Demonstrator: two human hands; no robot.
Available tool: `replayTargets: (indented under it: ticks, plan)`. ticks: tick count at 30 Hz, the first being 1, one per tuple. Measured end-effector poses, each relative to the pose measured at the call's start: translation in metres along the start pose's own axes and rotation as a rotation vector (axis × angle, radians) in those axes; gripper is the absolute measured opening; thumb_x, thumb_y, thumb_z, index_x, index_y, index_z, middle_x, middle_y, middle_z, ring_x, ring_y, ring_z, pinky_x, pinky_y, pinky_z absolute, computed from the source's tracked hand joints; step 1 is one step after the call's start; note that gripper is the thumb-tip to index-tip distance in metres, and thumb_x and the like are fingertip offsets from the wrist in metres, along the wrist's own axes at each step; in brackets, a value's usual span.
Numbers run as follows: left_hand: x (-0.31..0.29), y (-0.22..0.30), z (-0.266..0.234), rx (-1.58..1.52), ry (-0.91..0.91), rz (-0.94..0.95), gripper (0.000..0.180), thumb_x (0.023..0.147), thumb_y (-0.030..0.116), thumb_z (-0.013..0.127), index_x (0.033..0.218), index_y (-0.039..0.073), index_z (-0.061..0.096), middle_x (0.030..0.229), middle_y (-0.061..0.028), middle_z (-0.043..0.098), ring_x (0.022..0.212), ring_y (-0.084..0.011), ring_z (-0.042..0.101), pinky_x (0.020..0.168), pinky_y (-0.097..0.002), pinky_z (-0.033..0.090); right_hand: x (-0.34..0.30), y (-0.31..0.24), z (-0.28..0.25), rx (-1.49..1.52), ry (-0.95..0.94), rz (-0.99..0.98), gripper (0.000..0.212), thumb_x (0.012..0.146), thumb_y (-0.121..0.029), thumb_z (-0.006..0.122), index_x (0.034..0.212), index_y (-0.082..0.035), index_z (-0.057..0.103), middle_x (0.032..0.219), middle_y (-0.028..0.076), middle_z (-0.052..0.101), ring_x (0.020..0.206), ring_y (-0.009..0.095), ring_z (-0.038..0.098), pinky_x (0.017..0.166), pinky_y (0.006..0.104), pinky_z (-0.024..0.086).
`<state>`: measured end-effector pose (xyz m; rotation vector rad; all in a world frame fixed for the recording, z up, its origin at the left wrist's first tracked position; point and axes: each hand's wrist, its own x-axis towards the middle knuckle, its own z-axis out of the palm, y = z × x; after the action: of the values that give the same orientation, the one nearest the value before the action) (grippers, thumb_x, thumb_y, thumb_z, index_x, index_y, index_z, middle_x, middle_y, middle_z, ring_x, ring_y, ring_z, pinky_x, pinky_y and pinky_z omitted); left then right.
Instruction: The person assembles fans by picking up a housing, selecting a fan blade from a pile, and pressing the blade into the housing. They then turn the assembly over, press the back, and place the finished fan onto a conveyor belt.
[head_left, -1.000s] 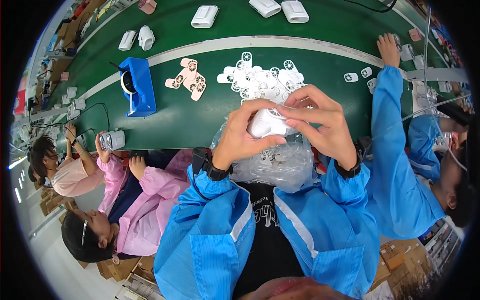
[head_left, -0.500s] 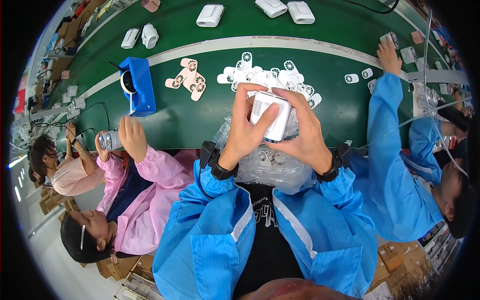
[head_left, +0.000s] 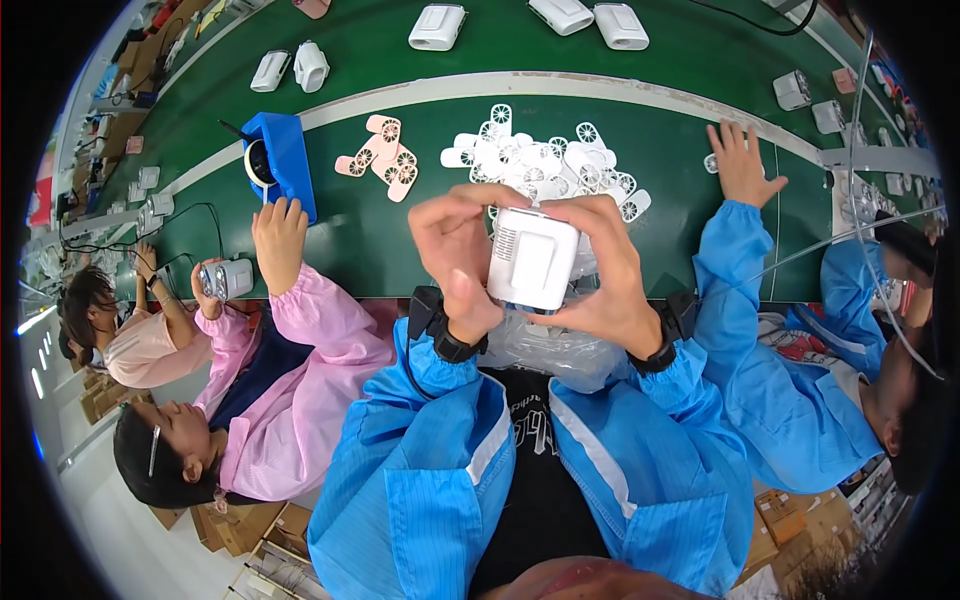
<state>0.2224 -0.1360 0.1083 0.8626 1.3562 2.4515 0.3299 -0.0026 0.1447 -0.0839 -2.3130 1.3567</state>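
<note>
Between both hands I hold up a white box-shaped plastic device (head_left: 533, 262), with side vents and a raised rectangular panel facing me. My right hand (head_left: 605, 275) is closed round its right side, fingers along the top and thumb under the lower edge. On the other side, the bent fingers of my left hand (head_left: 452, 255) touch its upper left corner, while the thumb stands off its surface. Behind it lies a pile of white flat plates with round spoked grilles (head_left: 545, 165). A clear plastic bag (head_left: 560, 350) sits below my hands, partly hidden.
Left of the pile are pink grille plates (head_left: 380, 158) and a blue tape dispenser (head_left: 285, 165), touched by a pink-sleeved co-worker's hand (head_left: 278, 240). A blue-sleeved co-worker's hand (head_left: 740, 170) rests at right. White devices (head_left: 437, 27) stand beyond the pale rail (head_left: 520, 85) on green.
My left thumb has come off the device, whose panel now faces me more squarely. The right co-worker's hand moved nearer onto the table; the left co-worker's hand reached the tape dispenser.
</note>
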Motion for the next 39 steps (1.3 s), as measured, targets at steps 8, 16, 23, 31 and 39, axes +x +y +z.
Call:
replayTargets:
  ticks: [8, 16, 23, 31, 39]
  plan:
    - [-0.008, -0.006, -0.005, 0.072, -0.007, 0.124, 0.06, 0.102, 0.057, 0.055, 0.127, 0.004, 0.04, 0.117, -0.0302, 0.065, 0.104, -0.0336, 0.063, 0.093, -0.046, 0.047, -0.001, 0.003, -0.001, -0.038, -0.066, -0.047, 0.096, 0.051, -0.014, 0.1, 0.137, -0.005, 0.058, 0.13, 0.016, 0.063, 0.117, 0.035, 0.061, 0.098, 0.043, 0.051]
    - [0.003, -0.006, -0.006, 0.114, 0.035, 0.171, 0.058, 0.103, 0.055, 0.054, 0.128, 0.004, 0.041, 0.116, -0.0284, 0.064, 0.105, -0.0332, 0.063, 0.09, -0.0439, 0.048, 0.002, 0.0, 0.001, -0.064, -0.03, -0.075, 0.099, 0.057, -0.028, 0.101, 0.141, -0.003, 0.055, 0.133, 0.016, 0.062, 0.126, 0.036, 0.059, 0.104, 0.0444, 0.05]
    - [0.002, -0.012, 0.018, 0.03, 0.084, 0.123, 0.053, 0.104, 0.052, 0.053, 0.126, 0.004, 0.042, 0.115, -0.0278, 0.064, 0.102, -0.0324, 0.064, 0.089, -0.0424, 0.049, -0.006, 0.02, 0.035, 0.063, 0.367, -0.196, 0.091, 0.083, -0.062, 0.083, 0.142, 0.0, 0.051, 0.129, 0.023, 0.06, 0.124, 0.038, 0.06, 0.101, 0.0478, 0.051]
    - [-0.005, -0.016, 0.027, 0.09, 0.169, 0.102, 0.044, 0.106, 0.045, 0.046, 0.118, 0.003, 0.044, 0.111, -0.0275, 0.065, 0.1, -0.0316, 0.064, 0.09, -0.0431, 0.049, 0.002, 0.019, 0.034, -0.037, 0.408, -0.309, 0.068, 0.089, -0.05, 0.08, 0.128, 0.001, 0.058, 0.122, 0.025, 0.062, 0.104, 0.035, 0.066, 0.091, 0.046, 0.054]
    - [0.023, -0.032, 0.034, 0.078, 0.143, -0.038, 0.041, 0.105, 0.034, 0.052, 0.128, 0.001, 0.047, 0.123, -0.0266, 0.062, 0.107, -0.0319, 0.063, 0.093, -0.0426, 0.049, 0.021, 0.026, 0.025, 0.001, 0.435, -0.134, 0.048, 0.105, -0.045, 0.058, 0.122, 0.0, 0.053, 0.122, 0.025, 0.061, 0.104, 0.032, 0.063, 0.092, 0.0414, 0.052]
